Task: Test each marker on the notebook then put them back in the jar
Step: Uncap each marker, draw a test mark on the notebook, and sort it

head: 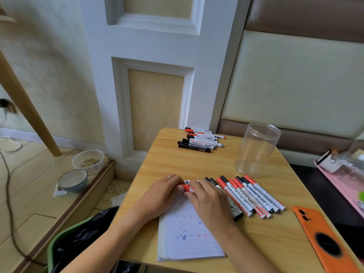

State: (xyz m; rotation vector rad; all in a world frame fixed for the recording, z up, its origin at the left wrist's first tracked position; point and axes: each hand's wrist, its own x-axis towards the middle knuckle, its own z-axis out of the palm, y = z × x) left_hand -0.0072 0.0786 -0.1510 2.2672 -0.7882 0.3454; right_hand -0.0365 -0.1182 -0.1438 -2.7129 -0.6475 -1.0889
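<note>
Both hands met over the far end of the notebook, which lay on the desk nearest the person. The left hand pinched the red cap end of a red marker, and the right hand curled round its white barrel. The marker lay nearly level, its long axis running left to right across the top of the notebook, cap end pointing left; whether the cap was seated or coming off could not be told.

Just right of the notebook, a row of markers lay side by side, caps pointing away from the person and slightly left. Beyond the notebook, at the desk's far edge, a second pile of markers lay crosswise. The jar stood beyond and to the right of the notebook, holding nothing that I could see.

The risks, as I judged them: a sharp pull on the cap could jerk the right hand into the row just beside it and send markers rolling toward the orange phone or off the desk. A bare tip could also smear ink on the fingers, and the two groups could get mixed, so a marker went untested.
</note>
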